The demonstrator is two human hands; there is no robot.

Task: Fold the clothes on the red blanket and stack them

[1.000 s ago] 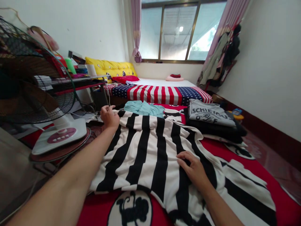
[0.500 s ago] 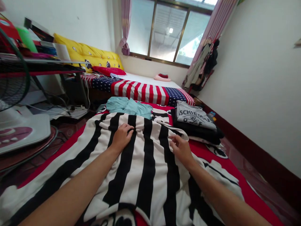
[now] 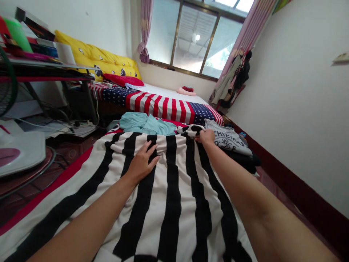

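Observation:
A black-and-white striped garment (image 3: 173, 189) lies spread over the bed in front of me, with soft wrinkles across it. My left hand (image 3: 141, 162) rests on its upper middle, fingers spread and slightly bent. Farther up on the right, my right hand (image 3: 205, 137) pinches the garment's far right edge, where the cloth is bunched. Just beyond the far edge lies a crumpled light teal garment (image 3: 147, 123). Right beside my right hand is a folded grey shirt (image 3: 231, 140) with dark lettering, on top of a pile of dark clothes (image 3: 244, 160).
A second bed (image 3: 163, 105) with a stars-and-stripes cover stands under the window (image 3: 195, 36). On the left are a cluttered desk (image 3: 54, 76) and a fan base (image 3: 24, 149) on a round stool. Clothes (image 3: 234, 78) hang by the right curtain.
My right hand has moved up and away from me and now grips the far right edge, pulling the cloth straighter. My left hand's fingers have spread out on the cloth.

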